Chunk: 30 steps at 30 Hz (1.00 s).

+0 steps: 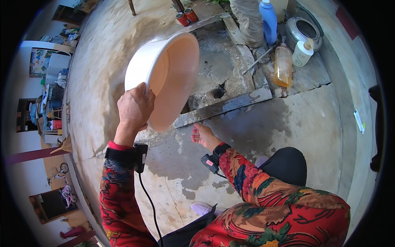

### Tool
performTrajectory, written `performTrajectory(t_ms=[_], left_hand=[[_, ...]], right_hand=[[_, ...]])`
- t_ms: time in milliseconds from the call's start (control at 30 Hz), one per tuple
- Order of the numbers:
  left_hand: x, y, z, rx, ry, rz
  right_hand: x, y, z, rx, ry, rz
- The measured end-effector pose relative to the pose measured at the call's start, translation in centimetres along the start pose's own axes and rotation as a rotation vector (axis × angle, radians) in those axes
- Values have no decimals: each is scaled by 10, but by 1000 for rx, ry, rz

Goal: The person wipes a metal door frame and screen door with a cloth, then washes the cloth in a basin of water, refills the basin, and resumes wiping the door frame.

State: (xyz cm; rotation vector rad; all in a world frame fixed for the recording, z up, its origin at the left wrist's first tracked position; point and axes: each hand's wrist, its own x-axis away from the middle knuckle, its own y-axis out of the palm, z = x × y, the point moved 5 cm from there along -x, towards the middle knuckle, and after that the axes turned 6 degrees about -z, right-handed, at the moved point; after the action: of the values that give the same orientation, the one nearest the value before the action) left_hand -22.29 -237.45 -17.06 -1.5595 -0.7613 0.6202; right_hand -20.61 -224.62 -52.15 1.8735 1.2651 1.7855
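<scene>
Your left hand's fingers [149, 97] are closed on the rim of the basin [177, 78], thumb side up. Your right hand [204, 136] is half open, its fingers loosely curled around nothing, beside the basin's lower edge and apart from it. The white basin is held up, tilted on its side, mouth facing right, in front of the pit [214, 53]. A stone curb [230, 105] edges the pit, and a dark hole [219, 91] shows near its closest corner. Below your right hand, the floor [304, 123] is patched with wet. To the pit's right stand an amber bottle [282, 68], a white bottle [302, 54], a blue bottle [269, 22] and a metal pot [293, 36]. Two red cans [186, 17] sit at the pit's far left corner.
</scene>
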Motion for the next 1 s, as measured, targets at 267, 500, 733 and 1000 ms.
performTrajectory(t_ms=[267, 500, 733, 1000], left_hand=[[20, 3, -50, 23, -126, 154], [151, 44, -204, 1041, -616, 375], [232, 119, -314, 1702, -899, 534], [135, 203, -351, 2274, -752, 545]], right_hand=[[-15, 5, 23, 70, 62, 48], [-17, -24, 32, 152, 161, 98], [3, -35, -40, 97, -16, 151], [88, 22, -237, 257, -464, 294]])
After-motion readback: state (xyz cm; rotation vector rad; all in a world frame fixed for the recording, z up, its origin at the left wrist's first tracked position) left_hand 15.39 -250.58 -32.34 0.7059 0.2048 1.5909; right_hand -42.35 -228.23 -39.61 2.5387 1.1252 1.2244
